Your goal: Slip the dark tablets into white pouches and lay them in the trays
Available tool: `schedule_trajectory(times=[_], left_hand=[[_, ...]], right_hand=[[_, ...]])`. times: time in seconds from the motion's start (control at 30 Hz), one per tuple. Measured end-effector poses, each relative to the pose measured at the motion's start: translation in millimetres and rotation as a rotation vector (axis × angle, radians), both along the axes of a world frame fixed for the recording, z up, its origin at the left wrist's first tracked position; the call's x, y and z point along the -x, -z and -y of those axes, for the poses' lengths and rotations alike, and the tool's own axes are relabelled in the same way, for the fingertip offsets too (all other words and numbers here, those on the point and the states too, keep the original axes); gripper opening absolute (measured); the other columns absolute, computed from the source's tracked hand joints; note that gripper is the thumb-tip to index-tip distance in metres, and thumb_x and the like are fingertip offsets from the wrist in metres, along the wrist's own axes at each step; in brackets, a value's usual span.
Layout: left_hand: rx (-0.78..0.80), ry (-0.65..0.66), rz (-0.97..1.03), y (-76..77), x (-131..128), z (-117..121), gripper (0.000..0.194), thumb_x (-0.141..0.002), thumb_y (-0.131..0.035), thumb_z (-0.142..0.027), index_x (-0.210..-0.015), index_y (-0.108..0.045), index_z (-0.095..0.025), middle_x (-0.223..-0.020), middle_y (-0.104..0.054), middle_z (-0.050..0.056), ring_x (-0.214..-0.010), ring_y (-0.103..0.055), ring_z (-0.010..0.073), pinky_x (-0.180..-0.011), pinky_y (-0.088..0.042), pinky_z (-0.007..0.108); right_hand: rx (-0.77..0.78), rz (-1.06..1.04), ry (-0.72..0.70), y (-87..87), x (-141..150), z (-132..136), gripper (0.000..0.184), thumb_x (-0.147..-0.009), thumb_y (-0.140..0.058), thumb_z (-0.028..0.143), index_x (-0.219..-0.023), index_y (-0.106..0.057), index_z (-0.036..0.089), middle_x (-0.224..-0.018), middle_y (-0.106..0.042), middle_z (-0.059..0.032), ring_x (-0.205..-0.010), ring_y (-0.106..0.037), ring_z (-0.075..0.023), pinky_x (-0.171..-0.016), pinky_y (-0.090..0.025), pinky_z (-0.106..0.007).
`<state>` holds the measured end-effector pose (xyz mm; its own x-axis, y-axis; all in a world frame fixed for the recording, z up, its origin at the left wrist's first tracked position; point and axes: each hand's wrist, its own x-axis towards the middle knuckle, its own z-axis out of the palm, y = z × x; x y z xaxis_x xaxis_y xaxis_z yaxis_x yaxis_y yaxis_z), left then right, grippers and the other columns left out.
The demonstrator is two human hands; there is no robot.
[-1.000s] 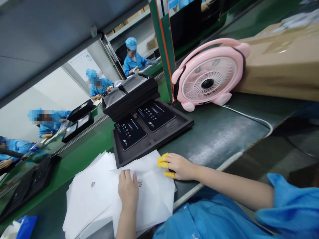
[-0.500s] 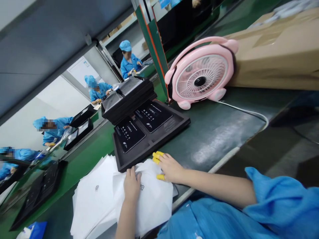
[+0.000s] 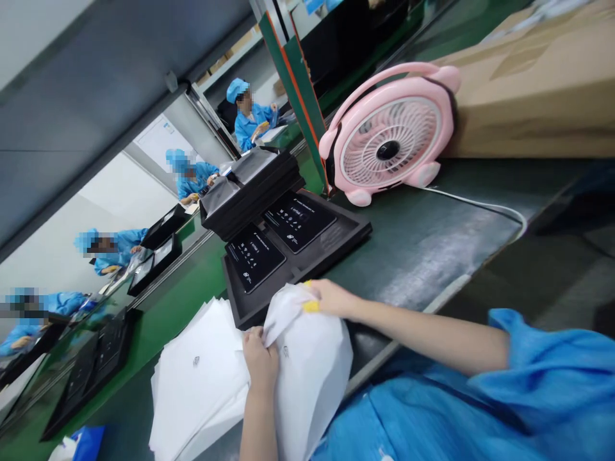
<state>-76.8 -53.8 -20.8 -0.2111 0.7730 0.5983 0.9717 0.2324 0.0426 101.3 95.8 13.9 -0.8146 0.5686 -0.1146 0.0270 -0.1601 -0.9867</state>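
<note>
My left hand is closed on the top edge of a soft white bag with a small printed recycling-type mark. With yellow finger covers on, my right hand pinches the same bag's upper right part, which is raised and creased between both hands. A pile of similar white bags lies just left of my left hand. Beyond the bag, a black tray holds two dark tablet-like panels with printed icons, the left panel and the right panel.
A stack of black trays rests on the tray's far side. A pink fan with a white cord stands behind to the right, by a cardboard box. Several co-workers in blue sit along the green conveyor at left.
My right hand, spread flat on the bag before, has closed on its edge. The bag's upper part has been lifted and bunched. My left hand stays at the bag's top.
</note>
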Motion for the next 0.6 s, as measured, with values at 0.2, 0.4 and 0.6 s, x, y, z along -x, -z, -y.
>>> schedule_trajectory(times=[0.2,0.4,0.6], left_hand=[[0.328,0.010,-0.057,3.1,1.1,-24.9,0.022,-0.074,-0.047,-0.008,-0.092,-0.056,-0.015,-0.083,-0.063,0.007,-0.072,-0.058,0.0201,-0.067,-0.047,0.033],[-0.179,0.110,-0.326,-5.5,-39.8,-20.5,0.027,-0.082,-0.051,-0.025,-0.106,-0.051,-0.012,-0.100,-0.055,0.016,-0.090,-0.054,0.0255,-0.075,-0.046,0.040],[0.105,0.256,-0.094,7.9,-63.7,-53.1,0.021,-0.083,-0.045,-0.018,-0.103,-0.053,-0.016,-0.093,-0.060,0.010,-0.078,-0.060,0.0171,-0.064,-0.049,0.027]], right_hand=[[-0.558,0.222,0.366,16.4,-50.2,-46.6,0.031,-0.067,-0.056,0.017,-0.097,-0.063,0.017,-0.077,-0.065,-0.0011,-0.061,-0.057,-0.0103,-0.066,-0.049,-0.024],[-1.134,0.035,0.300,30.4,-68.5,-34.5,0.031,-0.081,-0.050,0.033,-0.106,-0.063,0.021,-0.090,-0.064,-0.0063,-0.083,-0.059,-0.0161,-0.076,-0.050,-0.029],[-1.170,0.223,0.196,63.5,-69.6,-25.2,0.028,-0.084,-0.043,0.029,-0.099,-0.064,0.018,-0.087,-0.063,-0.0095,-0.089,-0.058,-0.0192,-0.094,-0.041,-0.041]])
